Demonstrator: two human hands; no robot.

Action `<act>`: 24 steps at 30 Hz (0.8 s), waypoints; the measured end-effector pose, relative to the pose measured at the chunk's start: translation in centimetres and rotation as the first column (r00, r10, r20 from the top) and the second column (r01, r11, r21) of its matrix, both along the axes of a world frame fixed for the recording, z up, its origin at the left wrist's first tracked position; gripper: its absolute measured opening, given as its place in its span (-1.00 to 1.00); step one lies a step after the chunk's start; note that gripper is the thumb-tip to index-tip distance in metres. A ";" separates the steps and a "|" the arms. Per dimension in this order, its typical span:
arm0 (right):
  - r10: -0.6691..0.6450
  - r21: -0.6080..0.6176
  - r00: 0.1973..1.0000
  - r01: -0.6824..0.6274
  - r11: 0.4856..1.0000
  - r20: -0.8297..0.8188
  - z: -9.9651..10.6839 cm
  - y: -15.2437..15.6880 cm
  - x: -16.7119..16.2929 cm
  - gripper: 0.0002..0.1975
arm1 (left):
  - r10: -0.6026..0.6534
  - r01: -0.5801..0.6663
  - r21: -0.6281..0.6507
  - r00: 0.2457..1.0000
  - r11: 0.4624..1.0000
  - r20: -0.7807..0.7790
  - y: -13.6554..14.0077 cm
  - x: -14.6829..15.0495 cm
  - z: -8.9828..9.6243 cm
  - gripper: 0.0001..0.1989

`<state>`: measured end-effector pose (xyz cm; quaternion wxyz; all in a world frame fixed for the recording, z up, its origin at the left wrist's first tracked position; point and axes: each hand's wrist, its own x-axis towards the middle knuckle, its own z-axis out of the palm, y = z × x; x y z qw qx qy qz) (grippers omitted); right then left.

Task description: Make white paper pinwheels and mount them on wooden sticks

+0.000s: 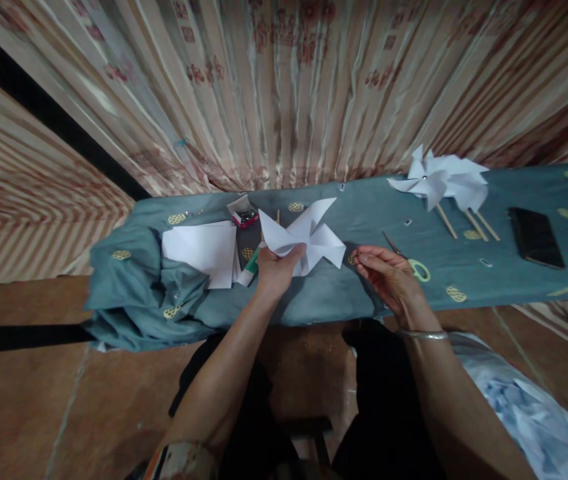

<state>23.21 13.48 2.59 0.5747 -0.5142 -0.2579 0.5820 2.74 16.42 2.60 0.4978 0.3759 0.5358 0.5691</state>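
A white paper pinwheel point(309, 237) with folded blades is gripped by my left hand point(279, 267), the thumb pressed on its middle. To its right, my right hand point(384, 270) is closed in a pinch above the cloth, apart from the paper. What sits between those fingertips, if anything, is too small to make out. Scissors with pale green handles point(419, 269) lie just beyond my right hand, partly hidden by it. A green and white glue stick point(250, 268) rests beside my left hand. Behind the pinwheel, the end of a wooden stick point(278, 217) shows.
White paper sheets point(204, 250) are stacked at the left, near a small open box point(244, 212) of dark metal bits. Finished pinwheels on sticks point(447, 180) and a black phone point(535, 237) lie at the right. A plastic bag point(524, 407) stands on the floor.
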 end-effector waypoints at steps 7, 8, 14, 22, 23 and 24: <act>-0.008 0.014 0.999 0.007 1.000 0.050 1.1 -0.5 0.0 -0.75 | -0.064 0.067 0.033 0.994 0.997 -0.084 0.0 0.3 -0.9 -0.79; -0.010 0.031 0.998 0.008 0.999 0.063 1.4 -0.6 0.0 -0.77 | -0.071 0.075 0.043 0.992 0.996 -0.106 0.1 0.3 -1.0 -0.79; -0.009 0.189 0.976 -0.032 0.981 0.216 3.1 -1.7 -0.6 -0.83 | -0.116 0.133 0.067 0.971 0.989 -0.207 -0.2 0.9 -1.0 -0.83; -0.114 0.384 0.787 -0.165 0.909 0.607 4.0 -2.5 -1.0 -0.92 | -0.200 0.207 0.018 0.961 0.978 -0.191 -1.1 2.2 1.4 -0.93; -0.107 0.385 0.762 -0.197 0.901 0.639 3.9 -2.5 -1.1 -0.92 | -0.215 0.220 0.009 0.960 0.975 -0.178 -1.2 2.4 1.4 -0.92; -0.096 0.381 0.741 -0.225 0.897 0.665 3.7 -2.5 -1.1 -0.93 | -0.234 0.237 0.002 0.959 0.971 -0.159 -1.3 2.7 1.3 -0.91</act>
